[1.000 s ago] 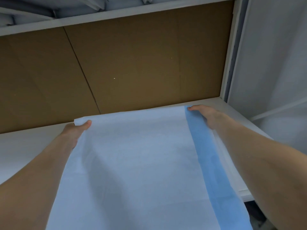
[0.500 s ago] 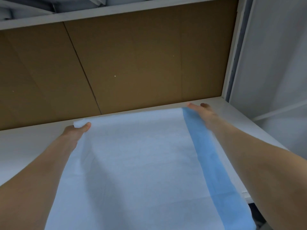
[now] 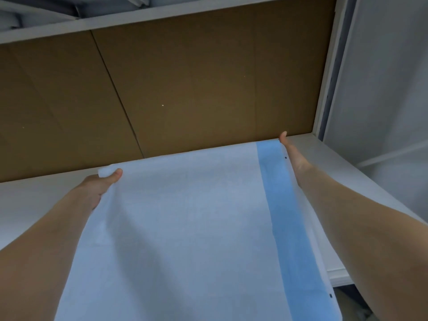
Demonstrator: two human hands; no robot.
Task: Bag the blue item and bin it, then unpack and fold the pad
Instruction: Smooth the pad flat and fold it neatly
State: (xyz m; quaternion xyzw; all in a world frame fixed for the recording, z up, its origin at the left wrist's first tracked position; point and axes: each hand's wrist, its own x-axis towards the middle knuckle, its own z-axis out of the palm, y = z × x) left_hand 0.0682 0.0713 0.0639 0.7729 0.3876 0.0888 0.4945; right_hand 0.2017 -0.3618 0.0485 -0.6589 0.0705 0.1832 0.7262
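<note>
Pad (image 3: 185, 228) unpacked, spread over white surface (image 3: 34, 205) mid-frame; left hand (image 3: 98, 187) pinches far-left corner, right hand (image 3: 293, 156) at far-right corner, fingers hidden, grip unclear; folding judged not yet done; bin unseen.

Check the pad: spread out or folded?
Spread out: the pad is one broad sheet, left hand pinching one far corner, right hand at the other. Blue strip a folded flap? Cannot tell.

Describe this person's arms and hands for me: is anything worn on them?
The left hand and right hand are bare, with no gloves or rings showing. Both forearms are bare too: no sleeves, watch or bracelet in view.
</note>
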